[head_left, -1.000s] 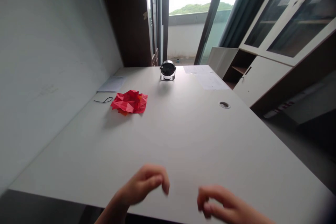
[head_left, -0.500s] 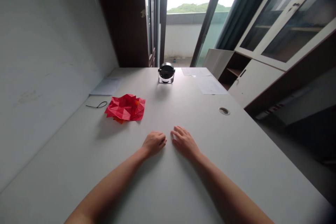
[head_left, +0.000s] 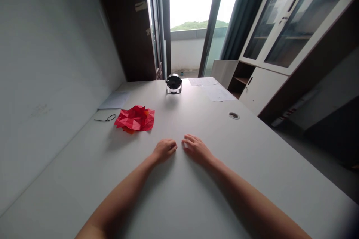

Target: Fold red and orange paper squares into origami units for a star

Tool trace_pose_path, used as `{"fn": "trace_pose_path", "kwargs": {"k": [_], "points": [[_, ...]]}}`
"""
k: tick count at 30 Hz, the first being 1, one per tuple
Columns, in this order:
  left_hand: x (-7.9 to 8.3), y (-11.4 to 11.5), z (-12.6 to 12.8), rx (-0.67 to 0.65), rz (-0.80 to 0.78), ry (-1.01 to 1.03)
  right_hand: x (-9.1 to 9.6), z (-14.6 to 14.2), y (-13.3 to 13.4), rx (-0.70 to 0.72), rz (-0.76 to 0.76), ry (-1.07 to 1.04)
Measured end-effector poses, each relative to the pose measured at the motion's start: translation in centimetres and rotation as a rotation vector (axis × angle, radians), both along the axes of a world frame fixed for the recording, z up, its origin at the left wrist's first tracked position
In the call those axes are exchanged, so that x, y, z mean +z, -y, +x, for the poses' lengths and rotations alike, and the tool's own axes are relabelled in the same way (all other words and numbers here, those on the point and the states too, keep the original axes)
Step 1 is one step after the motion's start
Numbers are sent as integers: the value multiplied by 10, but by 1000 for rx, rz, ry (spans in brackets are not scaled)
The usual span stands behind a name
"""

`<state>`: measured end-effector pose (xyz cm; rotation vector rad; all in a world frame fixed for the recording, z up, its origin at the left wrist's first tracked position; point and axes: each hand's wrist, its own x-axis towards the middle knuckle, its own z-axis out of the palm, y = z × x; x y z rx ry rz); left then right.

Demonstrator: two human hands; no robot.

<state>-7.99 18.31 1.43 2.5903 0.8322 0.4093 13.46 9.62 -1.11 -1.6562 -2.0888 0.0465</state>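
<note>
My left hand [head_left: 165, 150] rests on the white table [head_left: 168, 201] with its fingers curled in, and nothing shows in it. A narrow gap away, my right hand [head_left: 197, 149] lies palm down with its fingers loosely apart, holding nothing. Beyond my left hand, to the left, sits crumpled, creased red paper [head_left: 135, 118] with a bit of orange showing at its lower edge. Neither hand touches it. Left of the paper lies a thin black loop of cord or cable tie [head_left: 109, 118].
A round black device on a metal stand [head_left: 174, 83] stands at the far end. White paper sheets [head_left: 220, 93] lie at the far right, another sheet [head_left: 114, 100] by the left wall. A cable hole [head_left: 233, 115] is set in the right side. Cabinets [head_left: 262, 86] stand beyond the right edge.
The camera view has tilted up and turned slightly right, so the far things sit a little lower and the right-hand ones further left. Both hands stay in place on the table.
</note>
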Motion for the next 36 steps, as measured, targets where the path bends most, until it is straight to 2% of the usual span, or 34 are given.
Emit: {"fn": "trace_pose_path", "kwargs": {"k": [8,11,15,18,22,25,28,31,33,36], "points": [[-1,0,-6,-12,-14,34,0,-12,-3,-15,-27,8],[-4,-5,-8,25,21,62,-2,-12,-3,-18,-32,19],[-4,-18,-15,152,70,109,-2,-12,-2,-10,-20,17],[2,-32,-25,294,160,158,2,-15,-1,-8,-9,13],[12,-60,-48,551,324,199,7,-27,1,13,9,-1],[7,-87,-68,720,372,174,9,-33,2,29,17,-3],[-8,-109,-84,806,329,121,10,-31,-2,51,6,-6],[-17,-117,-91,857,259,137,8,-19,-13,154,-24,-31],[-14,-114,-88,842,268,162,6,-11,-23,191,-14,-92],[1,-98,-74,782,333,179,3,-4,-33,160,17,-219]]}}
